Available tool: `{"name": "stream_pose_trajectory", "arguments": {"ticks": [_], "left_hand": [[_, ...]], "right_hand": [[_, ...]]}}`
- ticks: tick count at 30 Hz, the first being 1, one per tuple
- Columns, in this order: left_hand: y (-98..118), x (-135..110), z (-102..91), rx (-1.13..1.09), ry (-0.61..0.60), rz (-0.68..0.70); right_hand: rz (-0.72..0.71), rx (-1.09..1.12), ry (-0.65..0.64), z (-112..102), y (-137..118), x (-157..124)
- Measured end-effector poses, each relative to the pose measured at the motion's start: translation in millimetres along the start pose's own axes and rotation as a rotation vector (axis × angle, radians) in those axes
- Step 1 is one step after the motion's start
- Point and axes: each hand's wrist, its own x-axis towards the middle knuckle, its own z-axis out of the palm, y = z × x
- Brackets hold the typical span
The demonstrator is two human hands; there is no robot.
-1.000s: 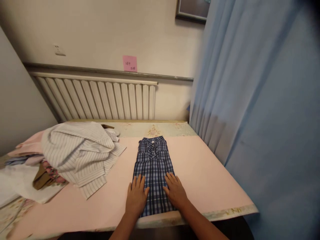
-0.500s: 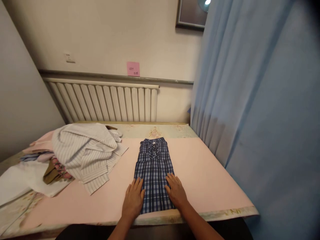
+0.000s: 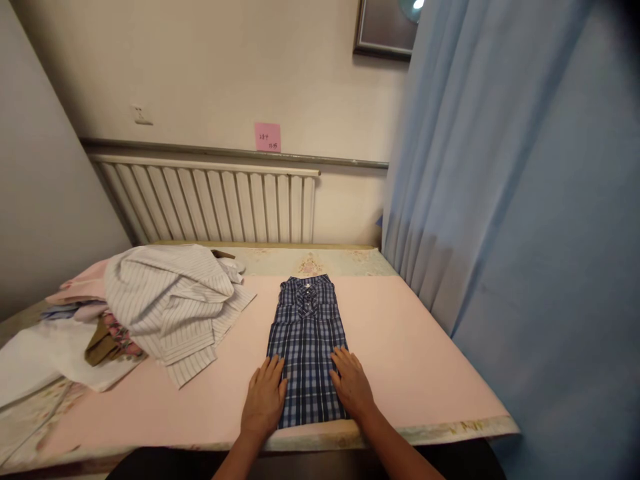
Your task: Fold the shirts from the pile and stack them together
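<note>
At the far left, a white cloth and a folded brown cloth lie beside a crumpled off-white garment with thin dark stripes, all heaped on the pink-covered surface. Right of this heap, the left hand rests palm down at the left edge of a narrow, folded navy-and-grey plaid fabric garment. Its fingers are extended, gripping nothing.

The garment lies flat between the hands, its long axis running from the surface's near edge towards the wall, buttoned neck end farthest away. Most of its length lies ahead of the fingers. Neither hand is clearly nearer: the right hand rests similarly on the opposite edge, fingers outstretched and loose. Farther right hangs a pale blue fabric curtain.
</note>
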Motion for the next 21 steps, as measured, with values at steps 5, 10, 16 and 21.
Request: {"name": "stream_pose_trajectory", "arguments": {"ticks": [5,10,16,21], "left_hand": [[0.8,0.9,-1.4,0.006,0.000,-0.011],[1.6,1.1,-2.5,-0.005,-0.005,-0.018],[0.6,0.6,-1.2,-0.012,0.008,-0.010],[-0.4,0.4,1.1,-0.001,0.017,-0.006]], "right_hand": [[0.008,0.006,-0.002,-3.9,-2.5,0.6],[0.016,0.015,-0.024,-6.7,-3.6,0.4],[0.021,0.012,-0.011,-4.6,-3.0,0.8],[0.020,0.011,-0.015,-2.7,-2.1,0.7]]}}
